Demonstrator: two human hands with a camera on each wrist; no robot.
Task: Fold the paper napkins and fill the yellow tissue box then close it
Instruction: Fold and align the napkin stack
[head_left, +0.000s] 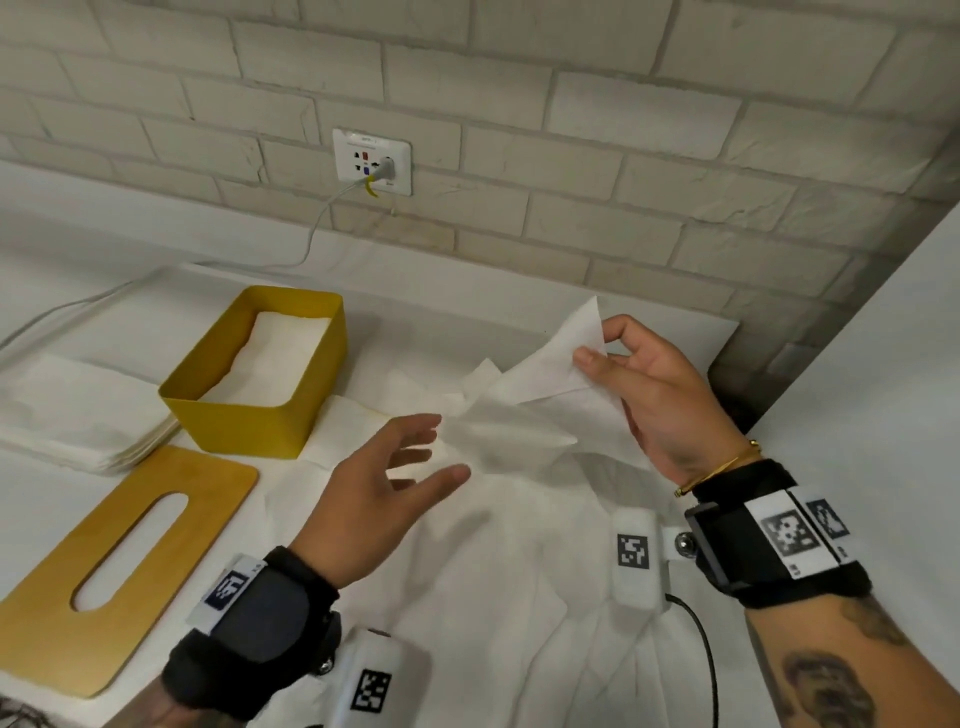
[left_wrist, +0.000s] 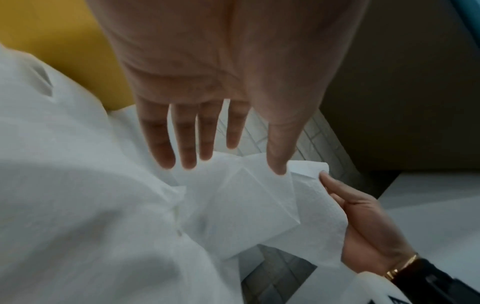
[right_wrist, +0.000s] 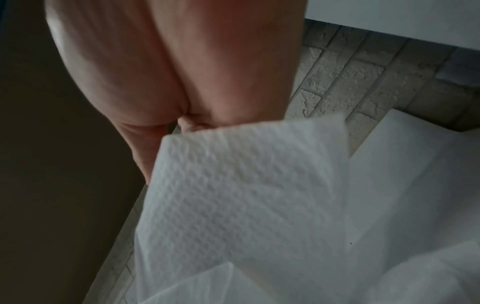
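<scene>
We count two hands: the left hand (head_left: 374, 493) at lower centre and the right hand (head_left: 660, 395) at centre right. One yellow tissue box (head_left: 254, 410) sits at centre left, and one wooden lid (head_left: 104, 566) lies at lower left. There is one stack of napkins (head_left: 78, 415) at the left edge; its sheets are too fine for us to count. One raised napkin (head_left: 545, 364) shows at centre. Loose napkins (head_left: 493, 597) overlap below it, their number unclear. We see one wall socket (head_left: 372, 161) at upper centre.
</scene>
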